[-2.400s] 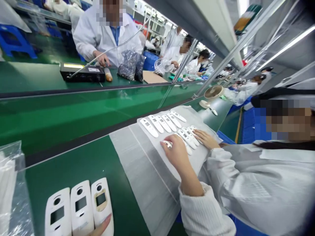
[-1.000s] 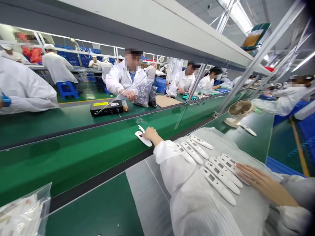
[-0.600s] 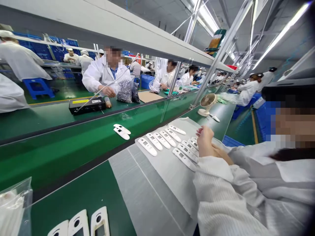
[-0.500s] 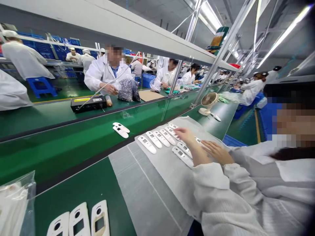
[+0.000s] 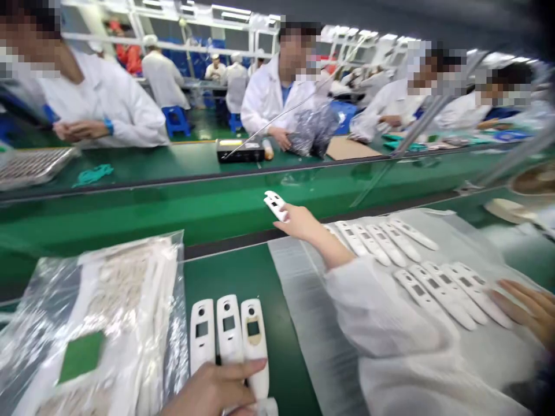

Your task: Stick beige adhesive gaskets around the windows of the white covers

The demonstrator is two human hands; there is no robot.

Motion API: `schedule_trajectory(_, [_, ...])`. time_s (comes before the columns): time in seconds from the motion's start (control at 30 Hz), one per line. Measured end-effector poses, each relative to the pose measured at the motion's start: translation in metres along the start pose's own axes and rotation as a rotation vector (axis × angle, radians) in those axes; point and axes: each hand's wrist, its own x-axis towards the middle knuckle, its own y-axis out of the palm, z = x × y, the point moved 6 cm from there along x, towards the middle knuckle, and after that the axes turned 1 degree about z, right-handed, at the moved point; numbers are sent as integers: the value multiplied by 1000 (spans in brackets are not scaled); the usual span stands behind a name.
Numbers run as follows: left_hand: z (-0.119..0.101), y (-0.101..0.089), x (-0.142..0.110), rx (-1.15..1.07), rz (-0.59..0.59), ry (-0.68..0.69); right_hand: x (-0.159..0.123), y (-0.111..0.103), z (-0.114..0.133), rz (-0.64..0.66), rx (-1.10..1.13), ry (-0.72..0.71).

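Half a second ago none of my fingers were showing; now my left hand [image 5: 212, 387] is reaching in from below, its index finger [image 5: 247, 368] lying stretched across the right shell [image 5: 259, 351]. I cannot tell whether my lower fingers are pinching the white piece [image 5: 266, 407] at the bottom edge. A co-worker's hand [image 5: 303, 222], then over the sheet [image 5: 299, 300], is now touching the overlapping pair [image 5: 272, 197] on the green belt [image 5: 173, 208]. More of the clear bag [image 5: 125, 300] is showing.

I am counting three shells side by side on the green table, two on the belt, and on the sheet at least five in the far row [image 5: 384, 248] and four in the near row [image 5: 451, 306]. Mine are looking white, long and rounded, each having a round hole above a rectangular window; tan is framing the right one's window.
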Motion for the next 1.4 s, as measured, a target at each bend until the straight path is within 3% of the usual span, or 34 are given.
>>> schedule_trajectory(0.1, [-15,-4,-8,43,2,5,-50,9,-12,72,-1,-44])
schedule_trajectory(0.3, [-42,-39,-10,30,-319,108,-181,37,18,296,276,-245])
schedule_trajectory(0.47, [-67,-47,-11,25,-349,54,-237,48,22,393,585,-213])
schedule_trajectory(0.6, [-85,-49,-11,-37,-395,-23,-254,48,9,318,721,-135])
schedule_trajectory(0.7, [-86,-44,-18,-115,-479,-39,-263,45,-7,186,812,-75])
schedule_trajectory(0.93, [-69,-2,-24,-416,-488,-73,-283,55,-45,-88,995,5])
schedule_trajectory(1.17, [-65,0,-2,-426,-550,-166,-290,69,-53,-25,1123,9])
schedule_trajectory(1.4, [-70,-16,10,-183,-534,-228,-277,54,-64,-116,1121,41])
